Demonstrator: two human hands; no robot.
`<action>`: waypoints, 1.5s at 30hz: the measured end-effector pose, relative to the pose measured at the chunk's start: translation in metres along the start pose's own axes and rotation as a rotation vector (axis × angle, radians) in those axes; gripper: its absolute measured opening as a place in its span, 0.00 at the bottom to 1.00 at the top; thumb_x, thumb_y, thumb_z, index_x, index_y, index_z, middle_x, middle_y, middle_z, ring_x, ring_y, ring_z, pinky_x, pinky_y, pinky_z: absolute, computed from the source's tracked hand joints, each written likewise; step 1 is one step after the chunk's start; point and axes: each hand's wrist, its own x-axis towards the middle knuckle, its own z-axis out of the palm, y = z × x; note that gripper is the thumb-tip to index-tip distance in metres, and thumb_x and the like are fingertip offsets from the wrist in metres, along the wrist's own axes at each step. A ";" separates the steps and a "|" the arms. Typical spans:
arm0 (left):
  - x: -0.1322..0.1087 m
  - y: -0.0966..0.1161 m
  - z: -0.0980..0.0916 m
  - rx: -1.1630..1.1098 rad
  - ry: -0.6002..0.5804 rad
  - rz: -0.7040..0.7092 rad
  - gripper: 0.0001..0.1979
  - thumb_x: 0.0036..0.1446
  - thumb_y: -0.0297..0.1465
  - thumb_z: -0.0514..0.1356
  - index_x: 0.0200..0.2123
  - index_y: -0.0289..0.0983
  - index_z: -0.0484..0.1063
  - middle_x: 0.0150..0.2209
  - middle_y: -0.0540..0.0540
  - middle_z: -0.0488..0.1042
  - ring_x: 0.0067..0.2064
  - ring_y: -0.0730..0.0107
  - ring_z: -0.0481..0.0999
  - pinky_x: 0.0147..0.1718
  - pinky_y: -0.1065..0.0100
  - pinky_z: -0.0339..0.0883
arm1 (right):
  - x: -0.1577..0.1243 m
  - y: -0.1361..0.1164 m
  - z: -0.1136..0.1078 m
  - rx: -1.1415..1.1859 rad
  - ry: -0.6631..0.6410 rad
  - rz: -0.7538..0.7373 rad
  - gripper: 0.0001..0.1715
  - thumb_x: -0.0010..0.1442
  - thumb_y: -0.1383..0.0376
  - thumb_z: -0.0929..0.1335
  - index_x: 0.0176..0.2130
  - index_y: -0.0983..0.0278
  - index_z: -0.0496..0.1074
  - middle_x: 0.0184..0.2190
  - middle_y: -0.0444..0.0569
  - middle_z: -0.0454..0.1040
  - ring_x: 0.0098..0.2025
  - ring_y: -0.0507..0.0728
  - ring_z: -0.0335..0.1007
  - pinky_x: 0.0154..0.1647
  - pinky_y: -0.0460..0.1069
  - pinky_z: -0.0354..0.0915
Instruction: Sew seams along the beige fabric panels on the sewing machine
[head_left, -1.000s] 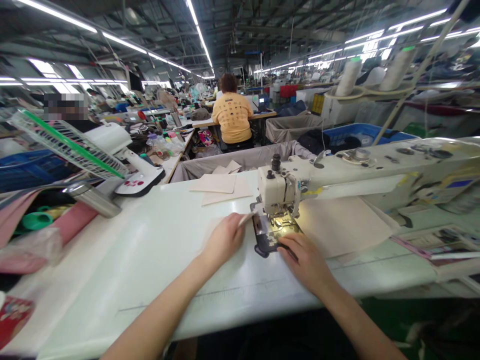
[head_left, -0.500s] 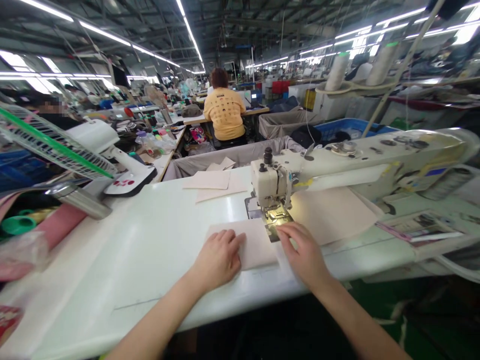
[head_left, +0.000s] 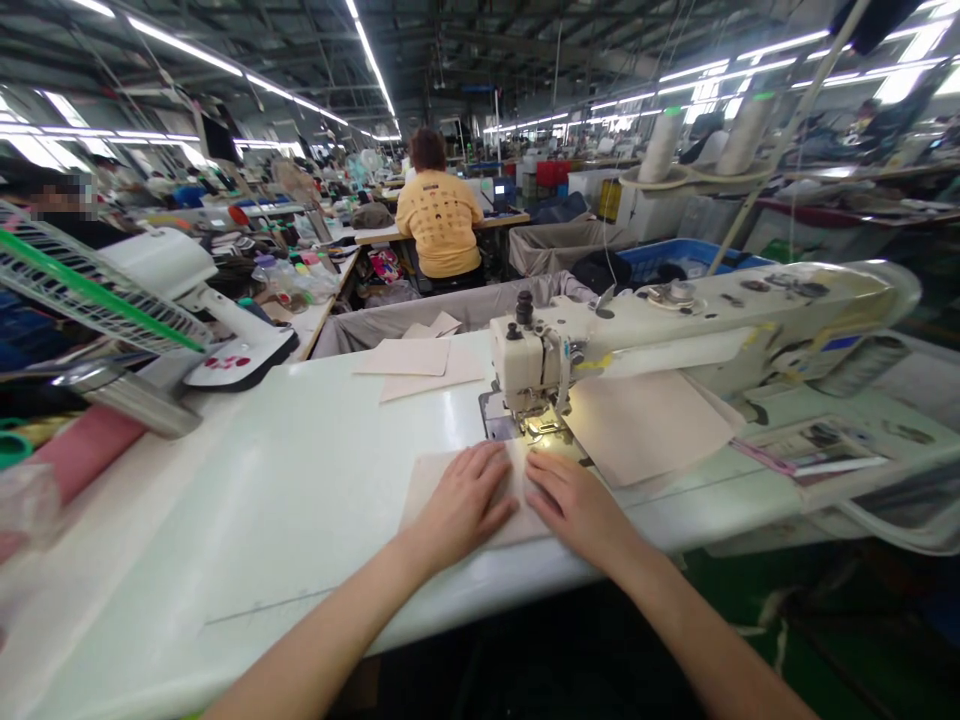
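The shiny pale green table (head_left: 300, 490) holds a big sewing machine (head_left: 520, 365), a flat tan piece (head_left: 426, 480) just in front, two tan pieces (head_left: 405, 357) overlapping at the back, bigger tan sheets (head_left: 649, 425) on the right, and, farther right, what looks like a tray (head_left: 763, 457) of small things (head_left: 832, 440).

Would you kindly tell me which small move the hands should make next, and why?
I would probably ease the pale piece slightly forward, toward the lit presser foot: the left hand and right hand both rest on it, and its far edge lies close to the foot, though whether it is already underneath is hard to tell.
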 end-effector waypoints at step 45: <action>0.011 0.001 0.002 0.013 -0.063 0.236 0.20 0.70 0.30 0.52 0.63 0.37 0.65 0.62 0.39 0.70 0.63 0.54 0.68 0.63 0.49 0.61 | 0.001 0.011 -0.021 -0.007 -0.043 -0.102 0.11 0.69 0.65 0.65 0.47 0.63 0.77 0.45 0.53 0.78 0.49 0.61 0.72 0.51 0.58 0.71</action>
